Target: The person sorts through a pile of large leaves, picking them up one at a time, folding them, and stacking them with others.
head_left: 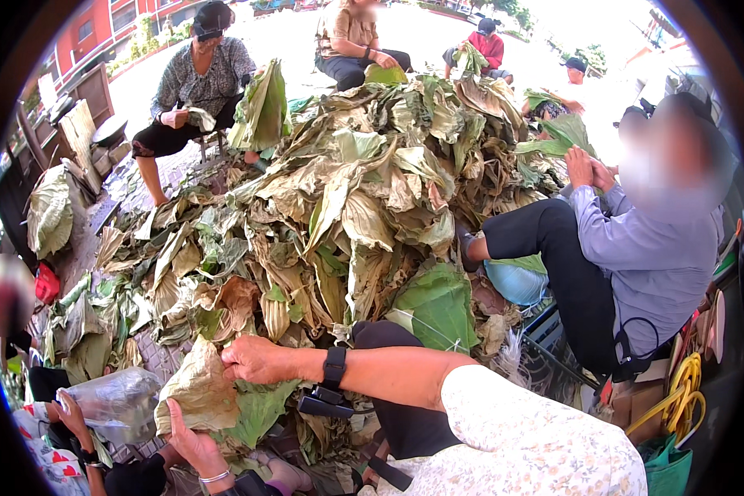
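Observation:
A dried tan leaf [197, 387], broad and wrinkled, is stretched between my hands at the lower left. Its upper right edge is pinched in my right hand [260, 361], which has a black band with a dark device at the wrist. Lower down, my left hand [195, 446], wearing a bracelet, has its thumb raised against the leaf's lower edge; its other fingers are partly hidden. A green leaf [260, 413] hangs just below my right hand. Beyond rises a big heap of dried leaves [364, 207], and a large green leaf [438, 310] lies on its near side.
Several people sit around the heap; the nearest one [645, 240], at the right, holds a green leaf [566, 136]. A clear plastic bag [120, 403] lies at the lower left beside another person's hand [73, 420]. Yellow rope [682, 397] and a dark crate [550, 339] are at the right.

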Demonstrator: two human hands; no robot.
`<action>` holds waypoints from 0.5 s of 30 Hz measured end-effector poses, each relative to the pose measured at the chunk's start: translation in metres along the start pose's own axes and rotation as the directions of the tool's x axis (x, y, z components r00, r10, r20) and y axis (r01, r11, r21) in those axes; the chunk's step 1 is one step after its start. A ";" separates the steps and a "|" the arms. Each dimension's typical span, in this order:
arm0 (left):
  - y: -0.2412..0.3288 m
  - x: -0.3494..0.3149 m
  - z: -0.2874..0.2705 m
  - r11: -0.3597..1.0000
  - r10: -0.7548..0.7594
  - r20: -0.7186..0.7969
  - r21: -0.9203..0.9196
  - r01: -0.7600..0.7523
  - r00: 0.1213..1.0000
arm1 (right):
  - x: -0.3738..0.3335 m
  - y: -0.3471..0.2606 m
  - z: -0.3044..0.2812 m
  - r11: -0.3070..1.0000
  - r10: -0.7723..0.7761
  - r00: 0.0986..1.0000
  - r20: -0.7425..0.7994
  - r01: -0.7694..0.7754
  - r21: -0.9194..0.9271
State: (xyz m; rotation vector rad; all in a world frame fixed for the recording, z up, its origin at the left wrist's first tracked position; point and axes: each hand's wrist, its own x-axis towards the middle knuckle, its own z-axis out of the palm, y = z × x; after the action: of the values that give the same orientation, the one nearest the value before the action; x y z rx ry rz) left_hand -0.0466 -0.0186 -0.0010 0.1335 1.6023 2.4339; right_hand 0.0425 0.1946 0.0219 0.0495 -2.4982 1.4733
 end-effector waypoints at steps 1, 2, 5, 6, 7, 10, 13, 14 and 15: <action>0.001 0.000 -0.001 1.000 -0.001 -0.010 0.009 0.001 1.000 | -0.001 -0.002 -0.002 1.000 0.009 1.000 0.028 -0.010 0.025; 0.001 0.000 -0.001 1.000 -0.002 -0.020 0.016 0.002 1.000 | -0.001 -0.002 -0.004 1.000 0.010 0.999 0.046 -0.009 -0.013; 0.003 -0.001 -0.002 0.996 -0.089 -0.005 -0.017 0.089 0.996 | 0.001 -0.006 -0.009 0.994 0.010 0.996 0.091 0.000 -0.105; 0.000 0.002 -0.007 0.998 -0.068 -0.038 -0.010 0.067 0.997 | -0.001 -0.007 -0.010 0.992 0.013 0.995 0.099 0.000 -0.125; -0.003 0.004 -0.007 0.999 -0.040 -0.071 -0.008 0.040 0.997 | -0.002 -0.009 -0.013 0.989 0.010 0.994 0.107 0.007 -0.149; 0.011 0.004 -0.006 0.993 -0.077 -0.061 -0.093 0.071 0.995 | -0.006 0.004 -0.013 0.982 0.010 0.997 0.075 0.005 -0.189; 0.010 0.006 -0.007 0.989 -0.092 -0.074 -0.124 0.082 0.993 | -0.002 0.016 -0.010 0.999 -0.032 0.999 -0.018 0.032 0.024; 0.006 0.008 -0.010 0.990 -0.084 -0.094 -0.118 0.072 0.992 | 0.000 0.016 -0.008 0.983 -0.079 0.993 -0.092 0.093 0.159; 0.002 0.009 -0.012 0.988 -0.093 -0.074 -0.134 0.083 0.993 | 0.001 0.017 -0.008 0.879 0.107 0.993 0.050 -0.118 0.463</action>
State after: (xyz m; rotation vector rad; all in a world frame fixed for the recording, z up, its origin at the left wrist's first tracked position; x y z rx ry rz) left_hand -0.0577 -0.0275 -0.0045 -0.0564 1.4421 2.4951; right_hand 0.0404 0.2095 0.0113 0.0043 -2.1330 2.1022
